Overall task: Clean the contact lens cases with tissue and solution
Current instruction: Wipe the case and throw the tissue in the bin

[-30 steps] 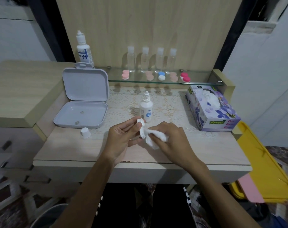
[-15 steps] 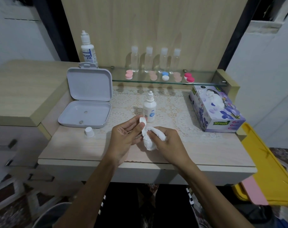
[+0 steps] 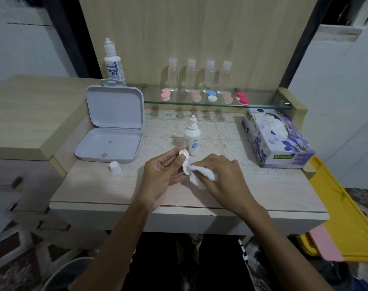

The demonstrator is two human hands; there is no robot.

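Step in hand: wiping one white contact lens case (image 3: pixel 184 162) with a tissue wad (image 3: pixel 202 177), judged from how the two meet above the desk (image 3: pixel 273 192).
Left hand (image 3: pixel 160 175): fingers curled around the case, pinching it upright at its edges; palm turned toward 3 o'clock.
Right hand (image 3: pixel 223 177): closed around the tissue wad, pressing its tip against the lower cup of the case from 3 o'clock.
Case position: held in the air at the centre of the scene, just at 6 o'clock of the small solution bottle (image 3: pixel 191 139).
Solution bottle: upright on the lace mat, cap off; a loose white cap (image 3: pixel 115 168) stands well off at 9 o'clock.
Waiting cases: coloured pairs on the glass shelf (image 3: pixel 262 106) at 12 o'clock, pink (image 3: pixel 165 95), blue and white (image 3: pixel 211 96), red (image 3: pixel 242 98), with two paler pairs between.
Tissue box (image 3: pixel 277 141): at 2 o'clock, within reach of the right hand.
Open grey box (image 3: pixel 111 131): at 10 o'clock, lid propped up.
Large bottle (image 3: pixel 113 64): at 11 o'clock behind the grey box.
Next move, as a guess: turn the case so the upper cup faces the tissue, keeping the left pinch firm since the part is small and probably wet.
Risk: the case slipping from the fingertips onto the desk.
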